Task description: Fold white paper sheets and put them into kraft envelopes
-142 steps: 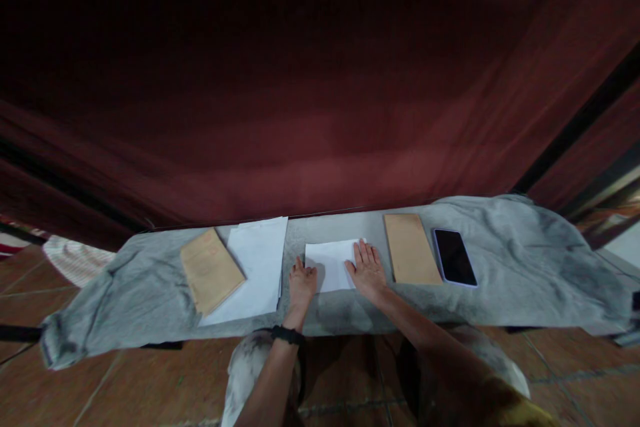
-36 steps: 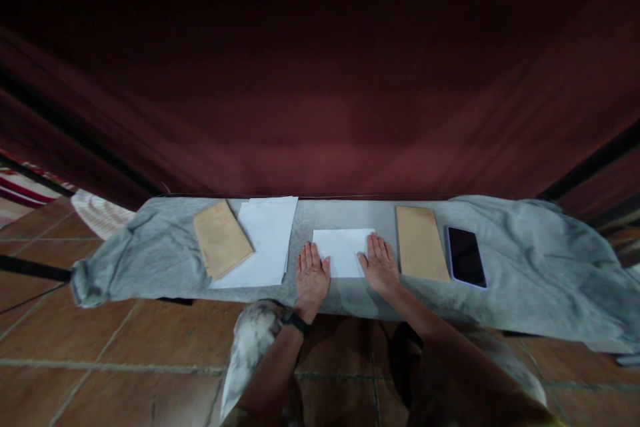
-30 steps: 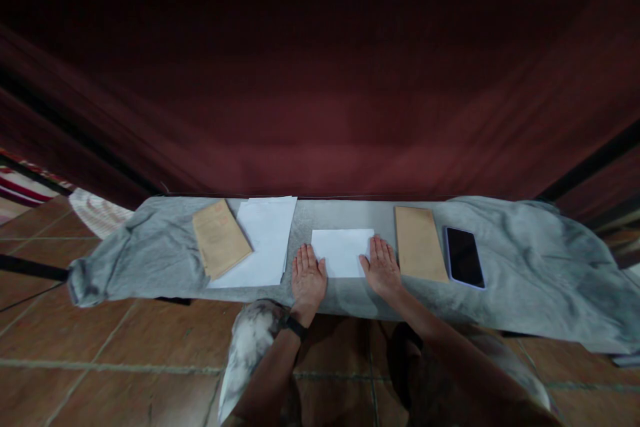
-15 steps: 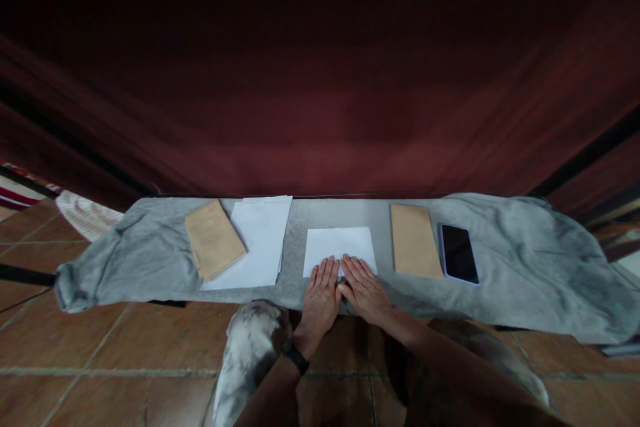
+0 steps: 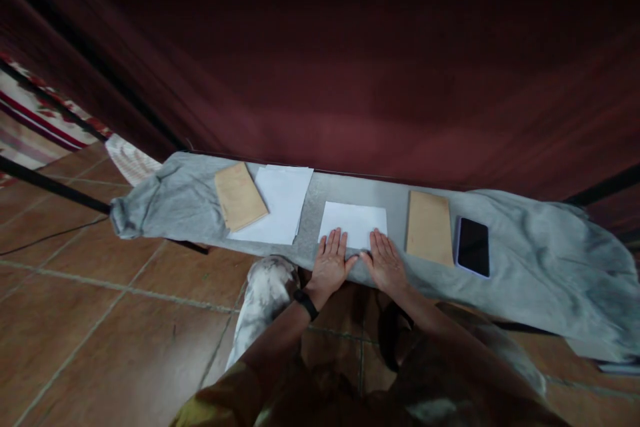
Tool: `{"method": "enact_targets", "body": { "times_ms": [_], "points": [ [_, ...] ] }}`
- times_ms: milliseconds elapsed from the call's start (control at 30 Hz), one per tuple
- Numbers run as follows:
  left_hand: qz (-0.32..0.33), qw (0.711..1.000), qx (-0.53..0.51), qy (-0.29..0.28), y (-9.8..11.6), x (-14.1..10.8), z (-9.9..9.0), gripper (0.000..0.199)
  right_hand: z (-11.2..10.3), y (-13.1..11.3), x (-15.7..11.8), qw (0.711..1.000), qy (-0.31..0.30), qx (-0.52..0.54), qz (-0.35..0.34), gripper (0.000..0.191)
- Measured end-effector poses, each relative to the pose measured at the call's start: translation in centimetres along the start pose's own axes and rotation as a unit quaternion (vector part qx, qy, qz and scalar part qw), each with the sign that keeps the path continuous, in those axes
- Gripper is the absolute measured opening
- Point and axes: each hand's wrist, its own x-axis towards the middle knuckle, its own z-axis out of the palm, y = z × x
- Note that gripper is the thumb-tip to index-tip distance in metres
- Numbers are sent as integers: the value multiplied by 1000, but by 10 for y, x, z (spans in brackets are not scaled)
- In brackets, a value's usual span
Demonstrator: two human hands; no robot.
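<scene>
A small white sheet of paper (image 5: 353, 219), which looks folded, lies on a grey cloth in front of me. My left hand (image 5: 329, 260) rests flat on its near left part, fingers stretched forward. On the near right part lies my right hand (image 5: 386, 263), equally flat, with the thumbs almost meeting between them. Neither hand grips anything. To the left is a stack of larger white sheets (image 5: 285, 199), partly covered by a tilted brown envelope (image 5: 241, 196). A second brown envelope or packet (image 5: 429, 228) lies to the right of the paper.
Beside the right brown packet lies a phone (image 5: 473, 247) with a dark screen. The grey cloth (image 5: 170, 200) covers a narrow bench, bunched at both ends. A dark red curtain or panel (image 5: 340, 133) rises behind it. Tiled floor (image 5: 125, 333) shows below.
My hands have moved apart sideways across the paper, from side by side to its left and right parts. The camera view has tilted and shifted.
</scene>
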Motion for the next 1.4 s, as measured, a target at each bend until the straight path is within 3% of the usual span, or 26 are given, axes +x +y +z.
{"method": "enact_targets", "body": {
  "times_ms": [167, 367, 700, 900, 1033, 1233, 1400],
  "points": [
    [-37, 999, 36, -9, 5, -3, 2, 76, 5, 7, -5, 999, 26, -42, 21, 69],
    [-53, 997, 48, -25, 10, -2, 0, 75, 3, 9, -9, 996, 9, -64, 56, 73],
    [-59, 997, 36, -29, 12, -1, 1, 74, -8, 2, -7, 989, -60, -98, 92, 70],
    [-51, 997, 44, -30, 12, 0, 3, 74, -30, -5, 12, 973, -160, -125, 113, 73],
    [-42, 998, 44, -27, 12, 1, 4, 73, -41, -16, 27, 975, -160, -122, 98, 69],
    [-1, 999, 40, -34, 10, 3, 2, 67, -21, -35, 35, 992, -127, 2, 3, 63],
    [31, 997, 50, -44, 9, 5, -1, 64, -5, -43, 32, 989, -145, 24, 18, 66]
  ]
}}
